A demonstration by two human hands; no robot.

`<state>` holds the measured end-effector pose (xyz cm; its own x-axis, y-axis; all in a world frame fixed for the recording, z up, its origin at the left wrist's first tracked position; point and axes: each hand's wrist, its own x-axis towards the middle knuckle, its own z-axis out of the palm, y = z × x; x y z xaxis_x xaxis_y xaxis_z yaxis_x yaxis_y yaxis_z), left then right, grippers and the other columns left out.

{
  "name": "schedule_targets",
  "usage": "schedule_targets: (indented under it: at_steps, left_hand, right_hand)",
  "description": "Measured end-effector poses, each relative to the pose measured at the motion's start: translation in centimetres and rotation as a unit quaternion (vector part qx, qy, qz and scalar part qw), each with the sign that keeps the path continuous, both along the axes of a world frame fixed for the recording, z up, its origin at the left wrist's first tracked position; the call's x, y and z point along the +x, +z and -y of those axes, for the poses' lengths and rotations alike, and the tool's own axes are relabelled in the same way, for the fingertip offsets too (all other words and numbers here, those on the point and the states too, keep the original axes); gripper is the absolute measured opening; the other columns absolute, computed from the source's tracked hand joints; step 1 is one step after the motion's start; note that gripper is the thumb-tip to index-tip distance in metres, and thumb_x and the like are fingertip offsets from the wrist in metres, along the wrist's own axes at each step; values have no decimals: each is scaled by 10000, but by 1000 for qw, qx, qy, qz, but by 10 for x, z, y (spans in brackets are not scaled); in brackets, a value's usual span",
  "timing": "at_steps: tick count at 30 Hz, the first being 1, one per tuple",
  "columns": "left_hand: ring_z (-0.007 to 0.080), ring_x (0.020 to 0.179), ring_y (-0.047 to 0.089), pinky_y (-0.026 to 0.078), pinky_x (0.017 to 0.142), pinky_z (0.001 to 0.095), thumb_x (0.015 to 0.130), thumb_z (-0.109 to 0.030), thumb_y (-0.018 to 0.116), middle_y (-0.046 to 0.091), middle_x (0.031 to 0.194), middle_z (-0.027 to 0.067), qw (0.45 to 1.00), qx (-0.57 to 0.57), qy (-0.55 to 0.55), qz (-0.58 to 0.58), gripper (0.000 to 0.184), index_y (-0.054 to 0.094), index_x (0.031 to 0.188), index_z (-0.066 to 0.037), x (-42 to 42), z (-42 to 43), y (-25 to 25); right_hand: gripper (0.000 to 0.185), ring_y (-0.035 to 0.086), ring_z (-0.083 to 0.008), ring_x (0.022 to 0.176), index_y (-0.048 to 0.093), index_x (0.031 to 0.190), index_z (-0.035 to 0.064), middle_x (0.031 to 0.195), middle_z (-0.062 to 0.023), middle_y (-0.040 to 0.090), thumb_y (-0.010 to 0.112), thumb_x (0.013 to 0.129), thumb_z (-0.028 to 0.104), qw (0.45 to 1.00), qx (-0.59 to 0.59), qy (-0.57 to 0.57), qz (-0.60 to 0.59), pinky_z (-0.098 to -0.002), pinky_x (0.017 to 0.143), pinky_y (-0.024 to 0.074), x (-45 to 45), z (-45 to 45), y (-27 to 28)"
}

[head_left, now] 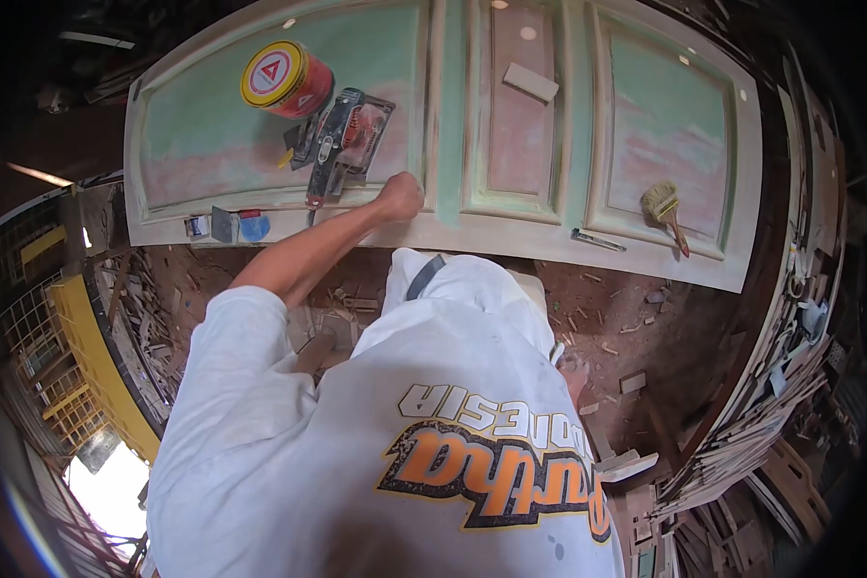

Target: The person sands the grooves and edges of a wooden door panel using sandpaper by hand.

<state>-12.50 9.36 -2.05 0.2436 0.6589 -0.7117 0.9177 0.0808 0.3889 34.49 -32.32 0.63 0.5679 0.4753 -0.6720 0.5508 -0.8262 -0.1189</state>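
My left hand (pixel 402 197) is closed on the panelled board's (pixel 453 226) near edge, fingers curled under; anything inside the fist is hidden. The board has green and pinkish patches. Just left of the hand lies a power sander (pixel 332 140) on dark flat sheets, beside a red and yellow can (pixel 287 79). Right of my shirt, a patch of skin shows low down; I cannot tell whether it is my right hand. A pale block (pixel 531 83) rests on the middle panel, and a brush (pixel 663 207) on the right one.
Near the board's front edge are a blue piece (pixel 254 227), a grey piece (pixel 224 224) and a thin metallic tool (pixel 598 240). Wood scraps litter the floor (pixel 597 308). Stacked wood strips (pixel 742 438) stand at the right, and a yellow beam (pixel 101 356) at the left.
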Motion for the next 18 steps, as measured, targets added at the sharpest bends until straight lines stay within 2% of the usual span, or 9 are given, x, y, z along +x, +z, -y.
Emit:
schedule_targets:
  at_steps: [3,5,7,11,12,14,15,17,18]
  left_hand:
    - [497,935,763,622,859,532,840,-70,663,755,987,334,999,29,9,43,201,786,945,50,-7,4,10]
    - [489,905,764,620,840,553,855,-71,646,748,918,292,956,146,-252,32,183,748,936,58,-13,6,19]
    - [478,886,765,619,826,560,861,-74,638,737,888,271,941,174,-288,17,168,737,927,45,-9,4,28]
    - [464,870,744,588,751,541,840,-67,623,730,886,242,903,195,-381,29,136,720,797,17,-18,-12,18]
    - [464,870,744,588,751,541,840,-67,623,730,886,242,901,196,-386,29,136,720,797,17,-17,-14,14]
    - [361,781,747,562,692,495,824,-104,646,738,840,204,978,41,-202,-3,153,722,791,24,-16,-14,6]
    - [361,781,747,562,692,495,824,-104,646,738,840,204,978,43,-205,-5,153,722,791,24,-15,-14,0]
    - [267,681,679,510,630,463,866,-124,670,721,782,141,999,7,11,48,189,707,765,31,-19,0,-16]
    - [267,681,679,510,630,463,866,-124,670,721,782,141,999,7,13,45,189,707,765,31,-21,7,-34]
  right_hand:
    - [656,474,-520,1512,672,1444,-55,1547,-420,535,764,971,390,995,-67,21,-66,-511,1287,361,20,47,-56]
    - [655,500,-515,1493,673,1436,-65,1520,-418,562,754,975,393,987,-120,44,-103,-507,1276,379,43,88,-96]
    - [641,510,-501,1492,674,1431,-72,1531,-394,571,747,983,382,985,-92,79,-123,-505,1272,385,58,91,-117]
    - [609,505,-477,1505,679,1423,-78,1550,-362,575,737,1009,365,995,-40,3,-96,-490,1279,377,70,17,-70]
    - [589,500,-469,1512,683,1422,-74,1558,-348,575,735,1019,354,997,32,-38,-61,-481,1281,373,71,-1,-59]
    - [570,495,-460,1520,687,1421,-70,1566,-335,576,733,1030,342,991,103,-81,-25,-472,1284,368,70,-22,-43]
    - [559,492,-450,1525,691,1420,-65,1571,-331,573,733,1035,339,987,123,-103,-13,-467,1286,363,69,-30,-40]
    - [549,488,-441,1531,694,1420,-60,1576,-327,570,733,1040,335,983,138,-123,-3,-462,1288,357,61,-41,-29]
    - [551,495,-438,1527,693,1418,-65,1580,-325,567,735,1039,332,988,117,-101,-15,-460,1281,366,54,-47,-25]
